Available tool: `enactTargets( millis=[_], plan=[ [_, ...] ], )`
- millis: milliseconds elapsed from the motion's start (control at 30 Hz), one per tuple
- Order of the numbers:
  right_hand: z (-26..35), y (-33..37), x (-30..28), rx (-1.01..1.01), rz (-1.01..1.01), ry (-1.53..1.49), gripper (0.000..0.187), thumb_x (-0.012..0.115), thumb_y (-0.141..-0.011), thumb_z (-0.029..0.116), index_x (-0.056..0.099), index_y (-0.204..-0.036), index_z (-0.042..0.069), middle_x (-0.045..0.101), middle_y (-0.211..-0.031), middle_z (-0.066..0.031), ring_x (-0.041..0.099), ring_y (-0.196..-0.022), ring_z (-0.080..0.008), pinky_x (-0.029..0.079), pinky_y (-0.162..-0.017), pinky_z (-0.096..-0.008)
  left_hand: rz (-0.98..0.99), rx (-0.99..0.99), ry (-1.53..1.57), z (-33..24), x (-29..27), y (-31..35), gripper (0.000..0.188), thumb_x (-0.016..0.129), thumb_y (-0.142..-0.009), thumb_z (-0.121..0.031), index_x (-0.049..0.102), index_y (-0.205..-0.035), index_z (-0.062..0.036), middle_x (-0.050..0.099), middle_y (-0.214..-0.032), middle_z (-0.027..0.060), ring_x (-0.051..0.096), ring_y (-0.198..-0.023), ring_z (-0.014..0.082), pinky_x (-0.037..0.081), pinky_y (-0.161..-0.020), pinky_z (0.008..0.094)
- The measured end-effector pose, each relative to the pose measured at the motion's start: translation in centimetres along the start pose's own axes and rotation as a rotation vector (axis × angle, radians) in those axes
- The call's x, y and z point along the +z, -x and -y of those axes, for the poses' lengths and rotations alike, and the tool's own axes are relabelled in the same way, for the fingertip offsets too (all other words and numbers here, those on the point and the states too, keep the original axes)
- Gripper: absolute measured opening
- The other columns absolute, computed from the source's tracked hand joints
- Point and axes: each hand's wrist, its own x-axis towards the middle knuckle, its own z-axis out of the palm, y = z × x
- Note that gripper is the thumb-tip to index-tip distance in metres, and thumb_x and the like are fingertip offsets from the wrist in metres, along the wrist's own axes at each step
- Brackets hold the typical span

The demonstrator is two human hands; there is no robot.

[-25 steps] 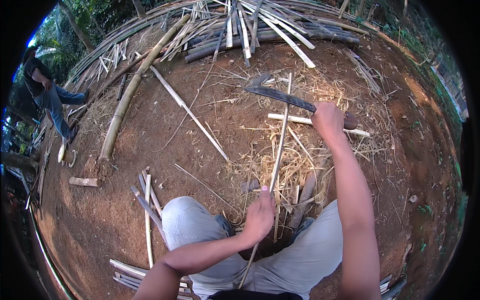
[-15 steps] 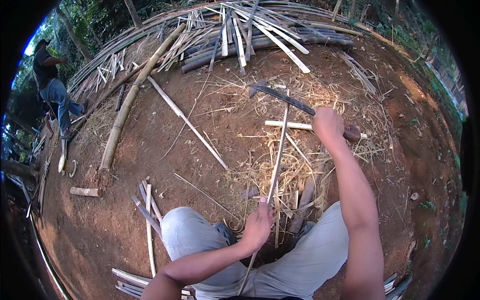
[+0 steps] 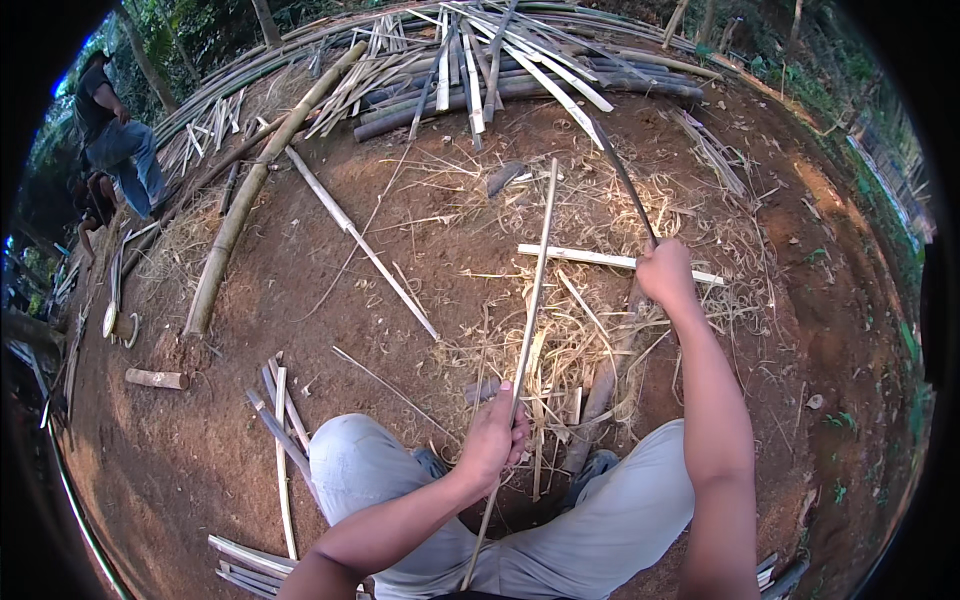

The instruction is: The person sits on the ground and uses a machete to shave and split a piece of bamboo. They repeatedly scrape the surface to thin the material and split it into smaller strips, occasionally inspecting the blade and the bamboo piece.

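My left hand (image 3: 493,435) is closed round a long thin bamboo strip (image 3: 536,290), which slants up and away from between my knees. In my right hand (image 3: 667,275), farther out and to the right, is a machete (image 3: 625,180). My fingers hide its handle, and its dark blade points up and away, apart from the strip. A pale split bamboo piece (image 3: 575,256) lies crosswise behind the strip, close to my right hand. Curled shavings (image 3: 560,345) cover the ground beneath, with a round pole (image 3: 597,415) between my feet.
Piled bamboo poles (image 3: 430,118) and split slats (image 3: 545,75) spread across the far side. A long pole (image 3: 230,240) and a thinner stick (image 3: 365,245) lie to the left. More slats (image 3: 283,460) rest by my left knee. Another person (image 3: 125,140) stands at the far left.
The machete blade has swung from lying across the strip's far end to pointing up and away from it. The strip stands slightly more upright. The other person's arm and leg have shifted.
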Motion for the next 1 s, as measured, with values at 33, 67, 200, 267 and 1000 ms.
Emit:
enactTargets(
  millis=[33,67,200,267,1000],
  plan=[
    [-0.4,0.3,0.1,-0.191,-0.05,0.078,0.018,0.059,-0.086,0.006,0.069,-0.094,-0.006,0.068,-0.081,-0.0253,0.068,-0.078,-0.0407,0.055,-0.075,-0.0469,0.002,0.02,0.04,-1.1,0.4,0.1,0.045,0.037,-0.105,-0.05,0.046,-0.086,-0.011,0.044,-0.062,-0.0012,0.039,-0.043,0.0099,0.031,-0.039,0.0244],
    [-0.5,1.0,0.5,-0.212,0.008,0.074,0.016,0.059,-0.085,0.005,0.069,-0.093,-0.005,0.068,-0.079,-0.0245,0.068,-0.076,-0.04,0.055,-0.073,-0.0472,0.004,0.04,0.08,-2.0,0.7,0.0,0.043,0.039,-0.104,-0.049,0.046,-0.087,-0.0106,0.046,-0.062,-0.0005,0.041,-0.044,0.01,0.033,-0.039,0.0244],
    [3.8,5.9,0.8,-0.453,0.208,0.183,0.008,0.06,-0.082,0.005,0.067,-0.082,0.001,0.067,-0.072,-0.021,0.069,-0.068,-0.0369,0.056,-0.067,-0.048,-0.022,0.121,0.046,-3.5,1.0,-1.0,0.036,0.044,-0.105,-0.043,0.048,-0.09,-0.0102,0.051,-0.064,0.0015,0.044,-0.044,0.01,0.036,-0.04,0.0242],
    [5.2,8.4,2.4,-0.594,0.251,0.193,0.008,0.059,-0.081,0.007,0.064,-0.076,0.004,0.066,-0.068,-0.0194,0.069,-0.067,-0.0361,0.056,-0.066,-0.0475,-0.045,0.149,0.059,-3.8,0.8,-1.0,0.033,0.043,-0.105,-0.039,0.049,-0.092,-0.0097,0.05,-0.066,0.0013,0.042,-0.044,0.0088,0.037,-0.04,0.023],
    [4.8,4.5,4.5,-0.947,-0.346,0.164,0.01,0.058,-0.077,0.002,0.06,-0.069,0.007,0.064,-0.063,-0.0137,0.067,-0.056,-0.0305,0.054,-0.052,-0.0435,-0.183,0.291,0.021,-0.5,1.0,1.4,0.034,0.04,-0.107,-0.04,0.054,-0.098,-0.0103,0.044,-0.059,-0.003,0.038,-0.045,0.0039,0.032,-0.04,0.0202]
  ],
)
